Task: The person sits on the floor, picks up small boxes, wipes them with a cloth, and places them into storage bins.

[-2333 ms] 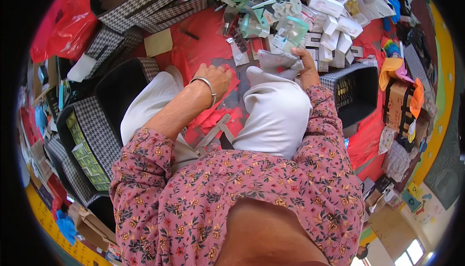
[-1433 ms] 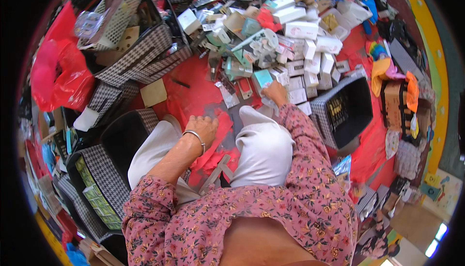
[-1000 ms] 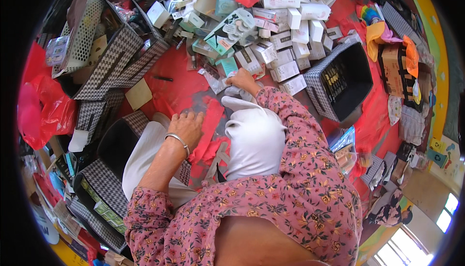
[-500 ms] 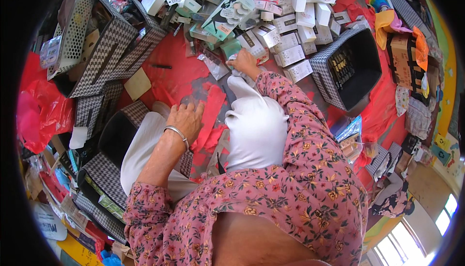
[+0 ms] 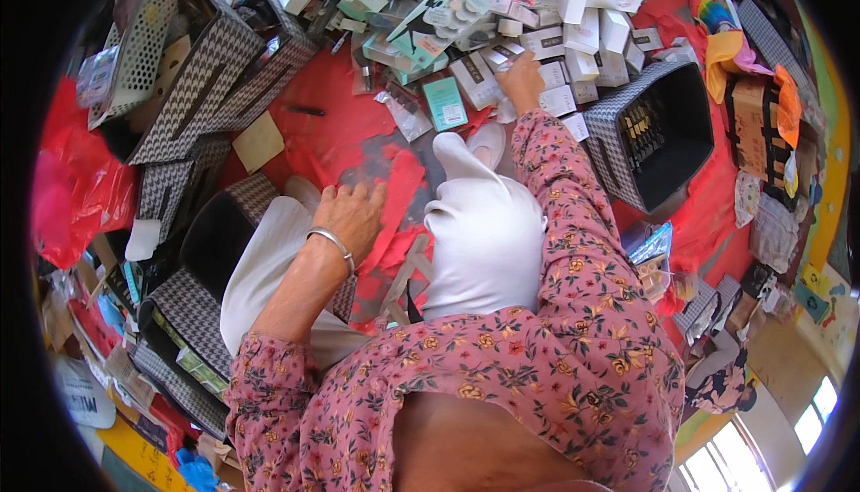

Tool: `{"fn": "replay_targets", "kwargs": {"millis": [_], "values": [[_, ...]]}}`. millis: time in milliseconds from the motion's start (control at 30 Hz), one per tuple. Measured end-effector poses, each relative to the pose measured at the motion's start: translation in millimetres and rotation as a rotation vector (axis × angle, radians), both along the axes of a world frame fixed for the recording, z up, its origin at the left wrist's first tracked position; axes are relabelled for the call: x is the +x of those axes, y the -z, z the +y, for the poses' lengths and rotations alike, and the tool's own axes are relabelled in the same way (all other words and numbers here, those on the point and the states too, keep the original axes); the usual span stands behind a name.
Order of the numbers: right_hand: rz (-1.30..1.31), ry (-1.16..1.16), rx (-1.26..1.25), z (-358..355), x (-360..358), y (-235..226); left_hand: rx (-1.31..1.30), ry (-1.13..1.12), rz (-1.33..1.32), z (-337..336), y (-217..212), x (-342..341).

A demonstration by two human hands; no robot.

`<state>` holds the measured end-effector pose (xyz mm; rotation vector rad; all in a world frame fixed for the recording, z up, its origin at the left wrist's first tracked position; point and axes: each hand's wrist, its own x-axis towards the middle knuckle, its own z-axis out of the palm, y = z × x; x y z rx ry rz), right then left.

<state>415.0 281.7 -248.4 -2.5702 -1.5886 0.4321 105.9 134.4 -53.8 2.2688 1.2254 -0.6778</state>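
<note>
Head view, right hand (image 5: pixel 520 80) outstretched on small boxes (image 5: pixel 560 98), left hand (image 5: pixel 354 214) flat (palm down)

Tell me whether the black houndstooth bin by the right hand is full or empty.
Mostly empty: the bin shows a dark open interior, with only a few small items against its inner wall.

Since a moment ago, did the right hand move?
Yes. The right hand reached farther forward, from the white knee out onto the small white boxes.
</note>
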Motion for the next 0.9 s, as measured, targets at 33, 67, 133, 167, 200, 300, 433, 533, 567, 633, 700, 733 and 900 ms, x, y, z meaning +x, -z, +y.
{"fn": "replay_targets", "kwargs": {"millis": [33, 67, 133, 167, 200, 300, 433, 533, 567, 633, 700, 733, 900], "values": [[0.004, -0.024, 0.023, -3.7, 0.7, 5.2, 0.000, -0.017, -0.015, -1.1, -1.1, 0.6], [0.010, -0.042, 0.051, -9.4, 0.8, 9.9, 0.001, -0.016, -0.009, -1.4, -2.0, 0.2], [0.030, -0.030, 0.076, -22.7, 2.8, 12.8, 0.005, -0.006, 0.003, -3.1, -2.5, -1.1], [0.056, 0.007, 0.065, -30.2, 0.8, 7.4, 0.004, -0.008, 0.003, -1.9, -2.3, -0.2], [0.083, 0.044, 0.055, -37.8, -2.5, 2.3, 0.003, -0.009, 0.003, 0.0, -3.3, 0.5], [0.093, 0.102, 0.082, -53.3, -6.1, 1.7, -0.014, -0.017, -0.015, 2.5, -9.4, 4.9], [0.162, 0.111, 0.086, -68.0, -2.7, -11.9, -0.060, 0.005, 0.025, 1.4, -5.4, 4.2], [0.337, 0.205, 0.214, -75.5, 12.6, -17.2, -0.034, 0.023, 0.006, 2.3, -3.2, 2.4], [0.474, 0.276, 0.255, -77.5, 18.9, -14.4, -0.015, 0.023, -0.003, 1.8, -1.3, 0.4], [0.747, 0.410, 0.326, -78.6, 33.1, -7.0, 0.014, 0.016, -0.019, 2.6, 3.1, -3.6], [1.005, 0.389, 0.344, -76.0, 51.8, -6.1, -0.005, 0.002, -0.013, 6.7, 3.3, -5.0], [1.066, 0.343, 0.346, -72.8, 44.1, -33.4, -0.022, -0.022, -0.003, 6.9, 4.8, -8.1], [1.240, 0.004, 0.291, -46.4, 27.2, -126.2, 0.127, -0.225, -0.104, 19.4, -10.6, -18.5]]}}
